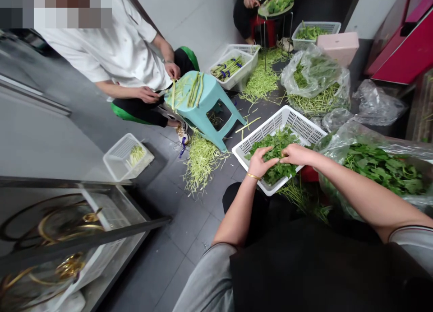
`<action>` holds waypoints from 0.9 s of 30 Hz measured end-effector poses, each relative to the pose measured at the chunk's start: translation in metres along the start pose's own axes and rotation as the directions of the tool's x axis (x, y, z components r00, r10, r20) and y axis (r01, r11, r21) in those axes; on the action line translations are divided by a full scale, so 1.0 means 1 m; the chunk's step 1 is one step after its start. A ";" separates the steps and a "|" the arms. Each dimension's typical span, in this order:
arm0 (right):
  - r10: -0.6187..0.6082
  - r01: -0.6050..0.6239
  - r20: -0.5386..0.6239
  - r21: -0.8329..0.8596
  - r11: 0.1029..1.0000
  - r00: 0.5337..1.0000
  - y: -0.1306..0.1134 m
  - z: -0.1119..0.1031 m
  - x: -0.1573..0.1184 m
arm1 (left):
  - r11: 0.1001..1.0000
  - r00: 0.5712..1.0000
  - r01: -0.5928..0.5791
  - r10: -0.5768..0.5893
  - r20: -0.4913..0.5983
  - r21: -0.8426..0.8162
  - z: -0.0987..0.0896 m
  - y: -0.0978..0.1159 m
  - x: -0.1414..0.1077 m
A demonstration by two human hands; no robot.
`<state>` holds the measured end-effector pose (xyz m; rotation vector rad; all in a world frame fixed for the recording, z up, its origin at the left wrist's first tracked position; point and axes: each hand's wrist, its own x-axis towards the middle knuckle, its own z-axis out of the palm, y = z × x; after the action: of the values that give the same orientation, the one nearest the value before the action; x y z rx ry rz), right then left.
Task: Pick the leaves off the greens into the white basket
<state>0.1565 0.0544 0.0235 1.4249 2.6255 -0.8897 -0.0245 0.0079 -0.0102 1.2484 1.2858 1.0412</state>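
Observation:
My left hand (pixel 261 164), a gold bangle at its wrist, curls round some leafy greens (pixel 276 142) over a white plastic basket (pixel 248 149). Its thumb tip meets the fingertips of my right hand (pixel 295 154). Thumb and fingers of the right hand are pinched together on the same greens; the stem between them is too small to make out. More green leaves lie in the basket under both hands. Right of the basket, a clear plastic bag (pixel 333 142) holds a heap of leafy greens (pixel 385 167), and loose stems (pixel 301 197) lie below my right forearm.
A person opposite handles stalks on a turquoise stool (pixel 206 93); another works at a small round table (pixel 275 11). Peelings (pixel 203 160) cover part of the floor. Nearby are a basket of bundled stalks (pixel 232 70), a stem-filled bag (pixel 314 90) and a metal rack (pixel 135 233).

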 end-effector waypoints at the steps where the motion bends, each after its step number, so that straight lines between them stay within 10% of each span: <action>1: 0.002 -0.002 0.026 -0.004 1.000 1.000 -0.002 -0.002 0.003 | 0.999 0.999 -0.050 0.050 0.003 0.018 -0.001 0.004 0.006; 9: 0.088 0.026 -0.339 0.318 0.948 0.936 -0.023 0.003 -0.013 | 0.763 0.922 0.291 -0.384 -0.043 -0.577 0.006 0.001 0.041; 14: -0.117 0.230 -0.306 0.365 0.902 0.945 -0.026 0.003 -0.029 | 0.702 0.893 0.267 -0.438 -0.105 -0.661 0.000 -0.006 0.047; 19: 0.191 0.032 -0.339 0.556 0.831 0.921 -0.004 0.010 -0.007 | 0.615 0.913 0.268 -0.408 -0.008 -0.742 0.007 -0.001 0.047; 24: 0.162 0.047 -0.224 0.708 0.705 0.961 0.007 0.028 0.016 | 0.584 0.936 0.181 -0.348 -0.042 -0.791 0.021 0.001 0.047; 27: 0.350 0.031 -0.286 0.811 0.584 0.892 0.022 0.031 0.023 | 0.613 0.921 0.109 -0.359 -0.153 -0.783 0.012 0.000 0.046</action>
<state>0.1532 0.0662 -0.0190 2.2121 2.3009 -2.1527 -0.0102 0.0531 -0.0157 0.2514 0.9909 1.4031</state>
